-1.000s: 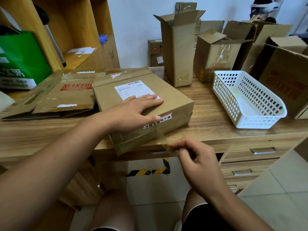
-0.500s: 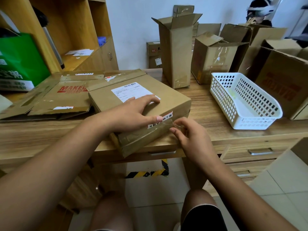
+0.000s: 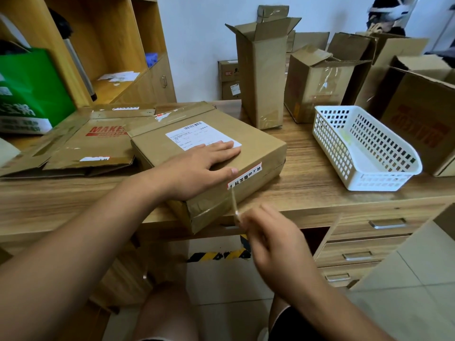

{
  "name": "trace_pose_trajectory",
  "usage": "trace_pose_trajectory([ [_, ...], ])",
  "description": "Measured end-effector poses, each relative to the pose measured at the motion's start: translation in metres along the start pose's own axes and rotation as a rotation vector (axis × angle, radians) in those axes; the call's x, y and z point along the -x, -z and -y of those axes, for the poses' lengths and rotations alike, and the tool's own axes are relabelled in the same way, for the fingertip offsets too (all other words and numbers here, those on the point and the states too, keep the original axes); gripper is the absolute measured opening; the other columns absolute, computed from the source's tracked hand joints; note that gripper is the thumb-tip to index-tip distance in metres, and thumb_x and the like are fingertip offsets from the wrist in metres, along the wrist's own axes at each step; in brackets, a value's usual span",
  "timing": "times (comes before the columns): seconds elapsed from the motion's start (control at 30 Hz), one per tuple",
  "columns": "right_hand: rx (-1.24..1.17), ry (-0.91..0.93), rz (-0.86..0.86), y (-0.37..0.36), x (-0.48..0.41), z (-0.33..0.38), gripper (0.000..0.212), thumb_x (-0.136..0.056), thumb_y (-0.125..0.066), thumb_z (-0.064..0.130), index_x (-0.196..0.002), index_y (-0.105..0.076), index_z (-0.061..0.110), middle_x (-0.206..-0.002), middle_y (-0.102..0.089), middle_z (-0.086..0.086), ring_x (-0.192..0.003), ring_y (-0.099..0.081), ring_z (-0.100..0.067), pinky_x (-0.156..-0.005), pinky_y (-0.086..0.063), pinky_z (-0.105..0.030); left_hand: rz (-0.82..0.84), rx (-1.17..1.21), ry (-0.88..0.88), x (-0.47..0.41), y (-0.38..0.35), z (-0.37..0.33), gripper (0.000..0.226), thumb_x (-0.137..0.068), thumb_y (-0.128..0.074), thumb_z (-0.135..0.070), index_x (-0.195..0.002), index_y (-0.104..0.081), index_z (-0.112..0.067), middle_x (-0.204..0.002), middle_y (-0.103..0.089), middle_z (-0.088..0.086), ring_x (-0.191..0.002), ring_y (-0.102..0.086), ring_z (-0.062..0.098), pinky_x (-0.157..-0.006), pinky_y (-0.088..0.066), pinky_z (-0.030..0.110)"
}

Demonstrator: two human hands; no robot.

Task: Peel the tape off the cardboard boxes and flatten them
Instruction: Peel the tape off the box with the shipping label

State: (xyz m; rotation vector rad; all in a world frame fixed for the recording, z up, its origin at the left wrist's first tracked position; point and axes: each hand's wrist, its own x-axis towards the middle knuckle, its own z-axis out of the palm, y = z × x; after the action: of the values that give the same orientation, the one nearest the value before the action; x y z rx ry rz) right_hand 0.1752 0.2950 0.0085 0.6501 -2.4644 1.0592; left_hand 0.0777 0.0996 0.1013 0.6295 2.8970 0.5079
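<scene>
A flat brown cardboard box with a white shipping label lies on the wooden desk, its near corner hanging over the front edge. My left hand presses flat on its top, fingers straight. My right hand, blurred, is below the desk edge and pinches a thin strip of clear tape. The strip stretches up to the box's front edge near a red-and-white sticker.
Flattened boxes lie to the left of the box. A white plastic basket stands at the right. Several upright open boxes line the back. A green bag and shelves are at left, drawers under the desk at right.
My right hand went up to the box's front edge, then pulled back down and towards me, drawing a strip of tape off the edge. My left hand stayed on the box.
</scene>
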Motion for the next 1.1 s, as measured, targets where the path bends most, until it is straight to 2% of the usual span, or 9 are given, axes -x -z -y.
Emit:
trace_pose_trajectory([
  [0.13, -0.044, 0.018, -0.014, 0.006, -0.001, 0.010, 0.007, -0.095, -0.057, 0.022, -0.089, -0.057, 0.025, -0.085, -0.047, 0.015, -0.077, -0.048, -0.004, -0.065, -0.044, -0.028, -0.017, 0.013, -0.003, -0.003, -0.003, 0.005, 0.077, -0.077, -0.029, -0.082, -0.149, -0.024, -0.057, -0.161, -0.012, -0.030, -0.152, -0.011, 0.006, -0.125, -0.011, 0.040],
  [0.33, -0.070, -0.218, -0.129, 0.013, -0.023, -0.017, 0.024, -0.086, -0.068, 0.051, -0.091, -0.057, 0.031, -0.097, -0.048, 0.018, -0.083, -0.053, -0.002, -0.067, -0.043, -0.018, -0.089, 0.018, 0.011, -0.003, -0.007, -0.002, 0.062, -0.094, -0.041, -0.066, -0.152, -0.032, -0.044, -0.163, -0.020, -0.019, -0.151, -0.018, 0.009, -0.124, -0.016, 0.040],
  [0.43, -0.156, -0.322, -0.141, 0.010, -0.034, -0.028, 0.030, -0.081, -0.078, 0.045, -0.091, -0.055, 0.029, -0.100, -0.052, 0.010, -0.084, -0.056, -0.007, -0.071, -0.046, -0.020, -0.165, 0.077, 0.013, 0.000, -0.010, -0.006, 0.050, -0.095, -0.048, -0.062, -0.139, -0.046, -0.039, -0.158, -0.033, -0.017, -0.142, -0.035, 0.012, -0.116, -0.031, 0.044],
  [0.5, -0.228, -0.355, -0.177, 0.007, -0.041, -0.031, 0.028, -0.082, -0.081, 0.037, -0.086, -0.055, 0.028, -0.093, -0.060, 0.005, -0.080, -0.060, -0.012, -0.069, -0.049, -0.024, -0.233, 0.104, -0.008, 0.003, -0.011, -0.010, 0.034, -0.098, -0.052, -0.050, -0.128, -0.053, -0.034, -0.153, -0.041, -0.015, -0.137, -0.040, 0.011, -0.111, -0.036, 0.041],
  [0.57, -0.306, -0.375, -0.211, 0.005, -0.046, -0.031, 0.023, -0.086, -0.079, 0.026, -0.083, -0.057, 0.026, -0.082, -0.066, 0.005, -0.074, -0.061, -0.007, -0.065, -0.049, -0.020, -0.270, 0.123, -0.041, 0.007, -0.011, -0.013, 0.032, -0.098, -0.049, -0.051, -0.124, -0.058, -0.034, -0.147, -0.048, -0.015, -0.133, -0.044, 0.009, -0.109, -0.039, 0.041],
  [0.63, -0.367, -0.391, -0.229, 0.004, -0.048, -0.033, 0.016, -0.089, -0.076, 0.019, -0.086, -0.061, 0.023, -0.084, -0.070, 0.004, -0.077, -0.064, -0.007, -0.069, -0.052, -0.022, -0.202, 0.128, -0.061, 0.010, -0.008, -0.010, 0.046, -0.092, -0.044, -0.057, -0.132, -0.057, -0.037, -0.148, -0.047, -0.019, -0.136, -0.042, 0.006, -0.113, -0.036, 0.038],
  [0.8, -0.452, -0.429, -0.240, 0.002, -0.049, -0.042, 0.016, -0.091, -0.075, 0.022, -0.088, -0.060, 0.025, -0.091, -0.072, -0.001, -0.085, -0.068, -0.025, -0.076, -0.058, -0.052, -0.005, -0.037, -0.113, 0.018, -0.003, -0.002, 0.065, -0.091, -0.030, -0.066, -0.153, -0.028, -0.046, -0.161, -0.015, -0.028, -0.148, -0.003, -0.010, -0.123, 0.000, 0.029],
  [0.93, -0.531, -0.362, -0.216, 0.008, -0.043, -0.037, 0.019, -0.090, -0.076, 0.018, -0.087, -0.061, 0.028, -0.090, -0.073, -0.003, -0.078, -0.069, -0.024, -0.073, -0.059, -0.048, -0.037, -0.106, -0.095, 0.015, -0.008, -0.005, 0.054, -0.102, -0.025, -0.058, -0.155, -0.023, -0.045, -0.162, -0.012, -0.026, -0.148, 0.000, -0.008, -0.125, 0.000, 0.033],
  [1.1, -0.566, -0.246, -0.150, 0.011, -0.023, -0.018, 0.034, -0.092, -0.073, 0.012, -0.082, -0.061, 0.042, -0.091, -0.076, -0.003, -0.083, -0.072, -0.023, -0.073, -0.058, -0.045, -0.062, -0.101, -0.074, 0.011, -0.013, -0.006, 0.048, -0.106, -0.022, -0.049, -0.154, -0.024, -0.046, -0.162, -0.015, -0.026, -0.149, -0.004, -0.007, -0.125, -0.003, 0.036],
])
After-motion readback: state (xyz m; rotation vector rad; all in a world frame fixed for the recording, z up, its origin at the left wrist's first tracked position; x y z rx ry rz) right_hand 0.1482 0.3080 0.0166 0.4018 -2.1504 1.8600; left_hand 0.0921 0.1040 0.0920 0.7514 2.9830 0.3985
